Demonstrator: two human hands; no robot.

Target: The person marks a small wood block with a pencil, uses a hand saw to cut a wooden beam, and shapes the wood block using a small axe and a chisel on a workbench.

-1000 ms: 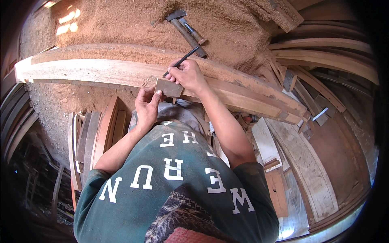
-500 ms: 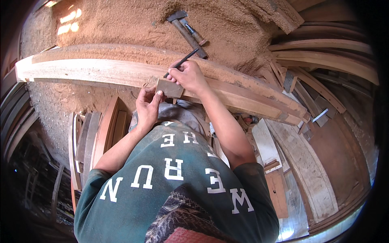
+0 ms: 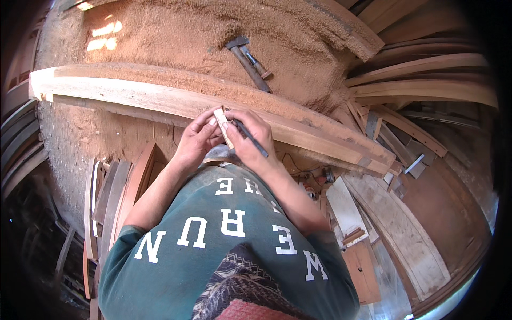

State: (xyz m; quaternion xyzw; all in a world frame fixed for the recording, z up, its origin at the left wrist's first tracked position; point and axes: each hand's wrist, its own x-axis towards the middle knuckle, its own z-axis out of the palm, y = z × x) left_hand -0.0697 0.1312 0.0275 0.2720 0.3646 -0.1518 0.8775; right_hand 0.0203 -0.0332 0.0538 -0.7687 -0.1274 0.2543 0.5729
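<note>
My left hand [image 3: 198,140] grips a small flat wooden block [image 3: 223,128] by its left side. The block is turned with a pale narrow edge up, close in front of my body. My right hand [image 3: 252,140] touches the block's other side with its fingers and thumb. A black pen [image 3: 249,137] is tucked in that same right hand, slanting back toward my wrist. Just beyond both hands lies a long, slightly curved wooden beam [image 3: 144,96], pale on its near face. The block's underside is hidden by my fingers.
A hammer [image 3: 248,64] and a chisel-like tool [image 3: 257,63] lie on the sawdust [image 3: 176,37] beyond the beam. Curved planks [image 3: 421,66] are stacked at the far right. Boards [image 3: 120,192] stand at my left, and more boards [image 3: 400,229] lie at my right.
The block has been turned from its broad face to its narrow edge and drawn nearer. My right hand has lowered to the block, and the pen now points back toward my wrist.
</note>
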